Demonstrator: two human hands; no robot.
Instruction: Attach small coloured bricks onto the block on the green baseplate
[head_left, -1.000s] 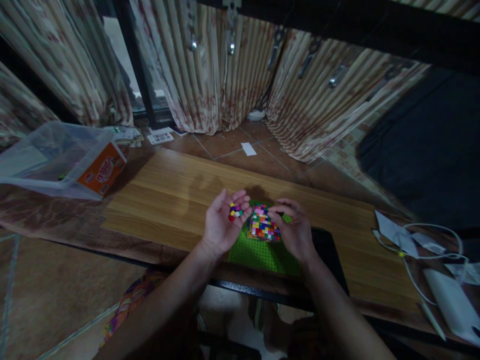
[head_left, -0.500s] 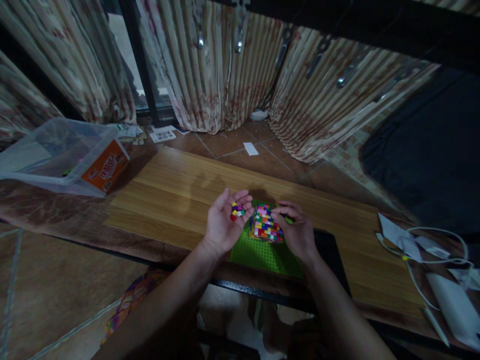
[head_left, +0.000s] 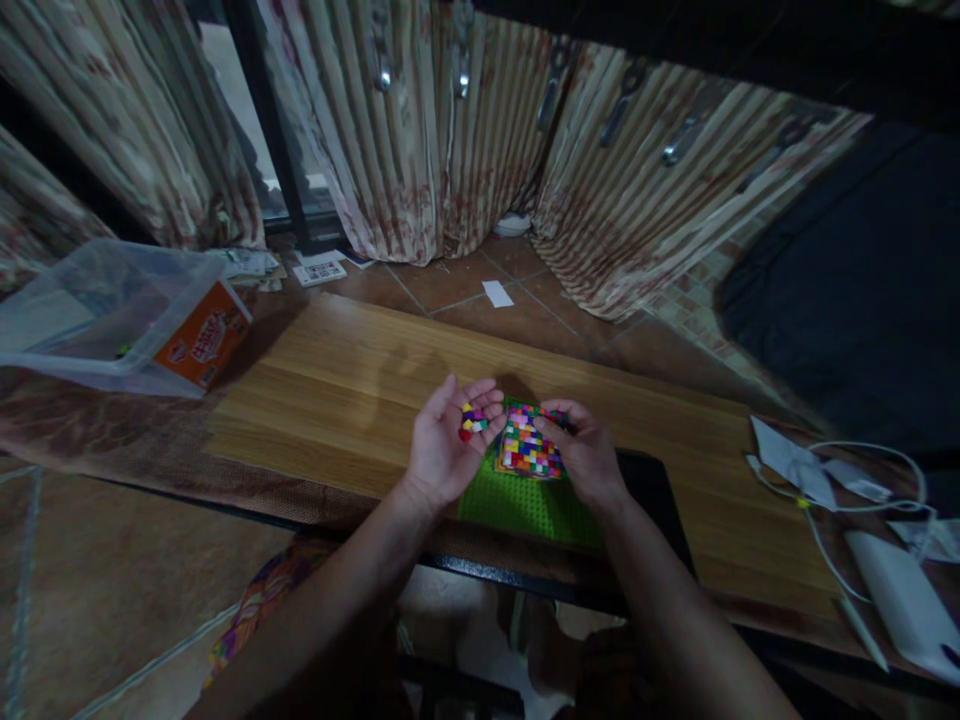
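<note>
My left hand (head_left: 437, 445) is turned palm up with its fingers curled, cradling several small coloured toy bricks (head_left: 472, 422) in yellow, purple, white, green and red. Just to the right stands a block built of many-coloured bricks (head_left: 531, 450), on a green studded baseplate (head_left: 525, 510). My right hand (head_left: 585, 455) reaches over the block's right side, thumb and fingers closed together at its far right corner. Whether a loose brick is between those fingertips I cannot tell; the fingers hide that corner.
Both hands work over a wooden board (head_left: 330, 390). A dark flat object (head_left: 656, 500) lies under my right wrist. On the left sits a clear plastic bin (head_left: 112, 370) with an orange label. White cables (head_left: 870, 447) and a white device (head_left: 900, 590) lie at the right.
My right hand's fingers have moved from above the block's right part to its far right corner and closed in on it. My left hand keeps its pose with the bricks.
</note>
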